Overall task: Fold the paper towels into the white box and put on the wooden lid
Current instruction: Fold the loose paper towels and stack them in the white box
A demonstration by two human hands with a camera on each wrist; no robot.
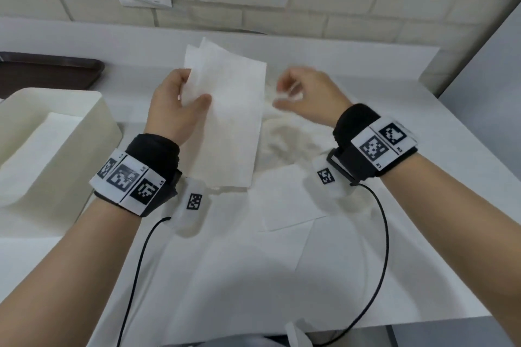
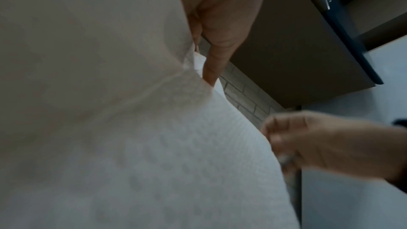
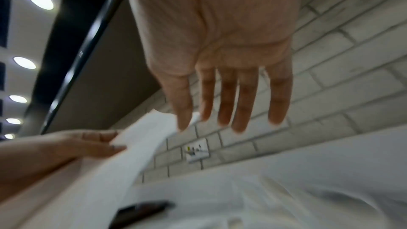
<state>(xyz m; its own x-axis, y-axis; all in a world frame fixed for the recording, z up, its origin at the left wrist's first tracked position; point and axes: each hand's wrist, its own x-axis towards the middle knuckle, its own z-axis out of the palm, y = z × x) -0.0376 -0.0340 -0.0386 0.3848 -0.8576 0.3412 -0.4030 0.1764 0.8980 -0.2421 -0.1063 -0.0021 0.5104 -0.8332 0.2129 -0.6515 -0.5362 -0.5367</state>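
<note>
The left hand (image 1: 172, 104) pinches the long edge of the folded white embossed paper towel (image 1: 228, 118) between thumb and fingers (image 2: 212, 65), holding it raised over the white counter (image 1: 366, 110); the right hand (image 1: 307, 98) is free just beside the towel, fingers (image 3: 240, 104) straight and slightly spread. Bring the right fingers to the free edge and align corners before creasing; further flat white paper towels (image 1: 287, 200) lie below, and the open white rectangular box (image 1: 59, 132) stands to the left; no wooden lid is visible.
</note>
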